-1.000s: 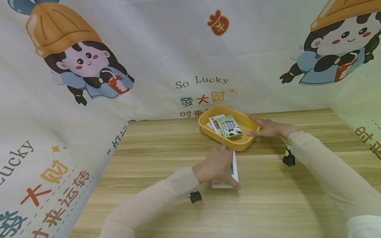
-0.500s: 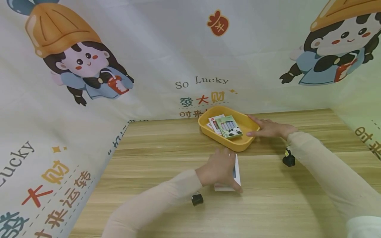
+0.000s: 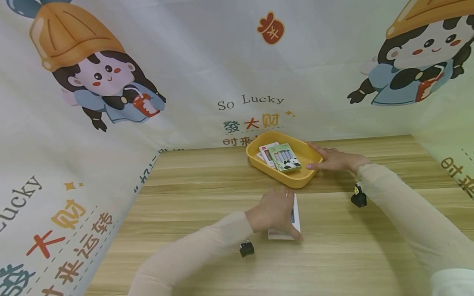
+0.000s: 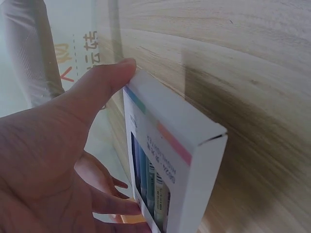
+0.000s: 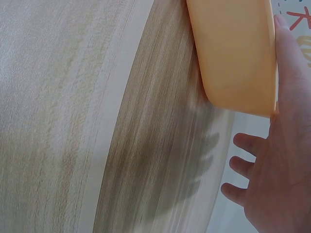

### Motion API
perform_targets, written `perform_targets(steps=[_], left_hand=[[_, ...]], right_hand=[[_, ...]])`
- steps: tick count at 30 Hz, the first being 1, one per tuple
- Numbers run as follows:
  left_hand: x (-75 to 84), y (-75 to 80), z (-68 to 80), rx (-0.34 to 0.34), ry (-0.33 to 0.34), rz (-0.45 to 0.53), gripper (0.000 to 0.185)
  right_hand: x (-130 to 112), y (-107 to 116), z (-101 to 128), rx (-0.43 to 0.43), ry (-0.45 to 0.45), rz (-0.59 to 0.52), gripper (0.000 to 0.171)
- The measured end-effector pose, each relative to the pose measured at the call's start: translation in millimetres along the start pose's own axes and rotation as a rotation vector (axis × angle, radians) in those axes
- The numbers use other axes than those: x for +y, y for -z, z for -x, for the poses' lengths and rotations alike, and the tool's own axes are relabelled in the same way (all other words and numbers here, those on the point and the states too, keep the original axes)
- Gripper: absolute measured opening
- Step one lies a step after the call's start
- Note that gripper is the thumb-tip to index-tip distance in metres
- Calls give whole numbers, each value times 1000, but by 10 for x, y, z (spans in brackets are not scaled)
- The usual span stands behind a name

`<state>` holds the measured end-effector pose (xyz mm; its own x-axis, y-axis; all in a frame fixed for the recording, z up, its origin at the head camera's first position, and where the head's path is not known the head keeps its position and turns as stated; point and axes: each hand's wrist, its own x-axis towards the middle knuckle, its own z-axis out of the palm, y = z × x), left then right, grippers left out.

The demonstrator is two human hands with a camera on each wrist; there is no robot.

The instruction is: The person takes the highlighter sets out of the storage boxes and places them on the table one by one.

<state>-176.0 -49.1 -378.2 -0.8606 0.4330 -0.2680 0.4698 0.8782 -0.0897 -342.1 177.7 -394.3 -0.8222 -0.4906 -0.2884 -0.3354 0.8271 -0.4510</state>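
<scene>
My left hand grips a white box of highlighters, thumb at one end and fingers at the other. Coloured pens show through the box's window in the left wrist view. In the head view the hand covers much of the box, just in front of a yellow basket. My right hand holds the basket's right end, its thumb over the rim and a finger along the outside. Inside the basket lie a green box with a panda and a white box partly under it.
The wood-grain table meets a printed cloth backdrop behind the basket, with more cloth at both sides. A black wrist camera hangs at the left cuff, another black camera at the right.
My left hand has shifted slightly to the right and toward me with the highlighter box, away from the basket. The right hand and the basket stay put.
</scene>
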Motion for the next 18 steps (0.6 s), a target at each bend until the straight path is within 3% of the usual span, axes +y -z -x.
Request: perform_targets(steps=[18], left_hand=[[61, -135, -69, 7, 35, -9, 116]], right_hand=[[0, -1, 1, -2, 5, -6, 98]])
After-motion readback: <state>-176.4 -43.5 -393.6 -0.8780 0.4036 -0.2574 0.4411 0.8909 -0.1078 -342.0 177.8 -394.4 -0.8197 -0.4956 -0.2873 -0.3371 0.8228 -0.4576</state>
